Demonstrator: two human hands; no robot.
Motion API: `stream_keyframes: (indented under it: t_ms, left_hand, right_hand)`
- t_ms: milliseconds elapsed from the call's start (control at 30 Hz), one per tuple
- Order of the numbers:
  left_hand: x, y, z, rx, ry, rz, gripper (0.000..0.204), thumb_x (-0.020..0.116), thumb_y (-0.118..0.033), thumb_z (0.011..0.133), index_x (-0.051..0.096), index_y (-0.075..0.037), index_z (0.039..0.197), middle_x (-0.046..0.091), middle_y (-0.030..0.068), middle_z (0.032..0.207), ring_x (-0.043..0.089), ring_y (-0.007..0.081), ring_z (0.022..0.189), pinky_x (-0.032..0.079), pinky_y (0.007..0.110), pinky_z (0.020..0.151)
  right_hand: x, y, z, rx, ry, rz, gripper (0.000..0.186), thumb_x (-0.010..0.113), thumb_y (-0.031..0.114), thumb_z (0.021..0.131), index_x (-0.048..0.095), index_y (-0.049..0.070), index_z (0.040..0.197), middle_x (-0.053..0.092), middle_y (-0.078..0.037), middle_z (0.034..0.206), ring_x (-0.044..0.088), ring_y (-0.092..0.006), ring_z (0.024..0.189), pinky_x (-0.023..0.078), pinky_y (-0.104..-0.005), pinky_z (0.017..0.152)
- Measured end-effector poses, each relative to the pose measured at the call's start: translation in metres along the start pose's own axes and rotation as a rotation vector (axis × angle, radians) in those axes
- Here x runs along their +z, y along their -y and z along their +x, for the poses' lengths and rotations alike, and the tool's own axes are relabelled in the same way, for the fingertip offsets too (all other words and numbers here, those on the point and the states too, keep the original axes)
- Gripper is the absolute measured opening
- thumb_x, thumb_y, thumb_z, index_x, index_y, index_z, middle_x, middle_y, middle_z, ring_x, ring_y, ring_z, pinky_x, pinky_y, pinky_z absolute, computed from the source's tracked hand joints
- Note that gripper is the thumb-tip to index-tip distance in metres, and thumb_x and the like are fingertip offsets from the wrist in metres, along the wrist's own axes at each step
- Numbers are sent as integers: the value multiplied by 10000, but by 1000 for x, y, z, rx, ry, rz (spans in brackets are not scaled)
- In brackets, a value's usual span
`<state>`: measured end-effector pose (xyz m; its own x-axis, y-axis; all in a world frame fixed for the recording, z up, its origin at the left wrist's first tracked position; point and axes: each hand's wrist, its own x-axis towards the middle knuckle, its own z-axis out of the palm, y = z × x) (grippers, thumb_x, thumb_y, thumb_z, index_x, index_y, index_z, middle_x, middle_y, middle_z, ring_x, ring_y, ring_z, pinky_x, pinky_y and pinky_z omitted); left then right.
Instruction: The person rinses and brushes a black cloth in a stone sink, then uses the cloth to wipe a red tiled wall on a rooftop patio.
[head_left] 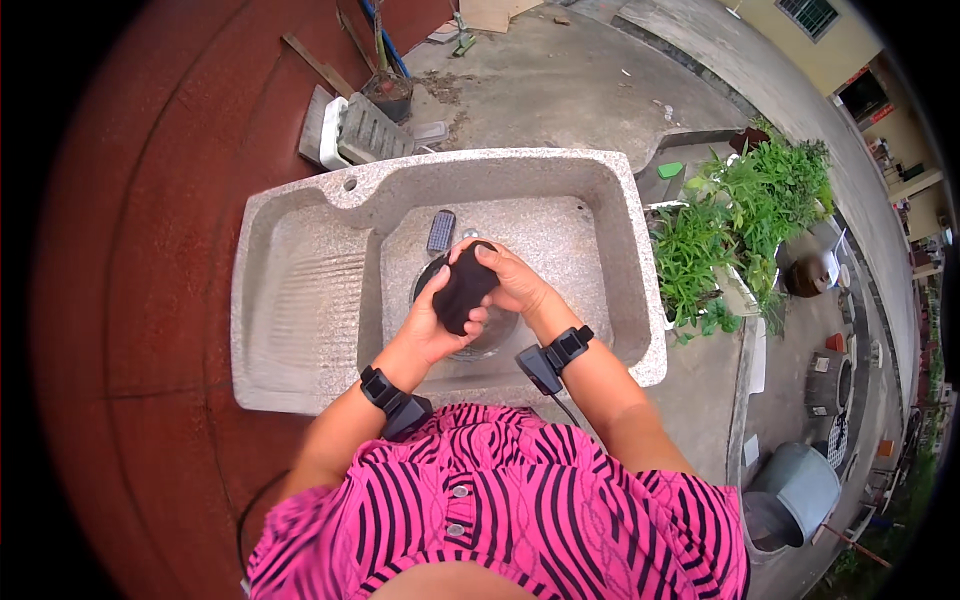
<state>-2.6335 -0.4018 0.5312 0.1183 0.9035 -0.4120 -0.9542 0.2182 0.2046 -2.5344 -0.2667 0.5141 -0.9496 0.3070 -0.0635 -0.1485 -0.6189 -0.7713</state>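
Observation:
Between my two hands is a bunched black cloth (466, 291), held over a stone wash sink (640, 290). The fingers of my left hand (430, 328) wrap its lower left side. My right hand (514, 280) grips it from the upper right, thumb laid on top. Beneath them, partly hidden by the hands, a round basin (490, 347) sits on the sink floor. Something dark shows at the basin's left side, but I cannot tell what. An oblong blue-grey scrub brush or sponge (441, 231) lies just beyond the basin.
A ribbed washboard slope (305, 300) forms the sink's left part. Green plants (740, 210) grow in planters to the right. At the far left lean a grey ridged slab (375, 130) and a potted plant (390, 90). A large metal tub (800, 490) stands at lower right.

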Motion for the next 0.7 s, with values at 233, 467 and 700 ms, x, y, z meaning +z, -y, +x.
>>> stream_keyframes:
  t_ms: [233,467,700]
  left_hand:
    - [-13,6,-11,-47,-22,375,419,696,-226,829,517,-39,1159,623,111,975,581,161,709,452,234,520]
    - [-39,19,19,5,-310,755,170,699,-106,761,610,-17,876,603,51,708,551,124,539,386,234,423]
    - [-59,41,45,253,-462,1388,226,752,-163,684,654,4,801,662,100,709,621,160,598,482,295,555]
  right_hand:
    - [22,-8,-4,82,-250,-297,138,664,194,811,630,62,831,598,-20,749,545,-107,638,458,-264,579]
    - [-3,-49,7,4,-478,-373,185,684,197,805,665,13,819,631,-14,726,554,-107,649,465,-285,610]
    - [-44,-88,15,-20,-669,-590,322,626,294,893,643,-11,790,636,-41,734,566,-128,649,466,-323,613]
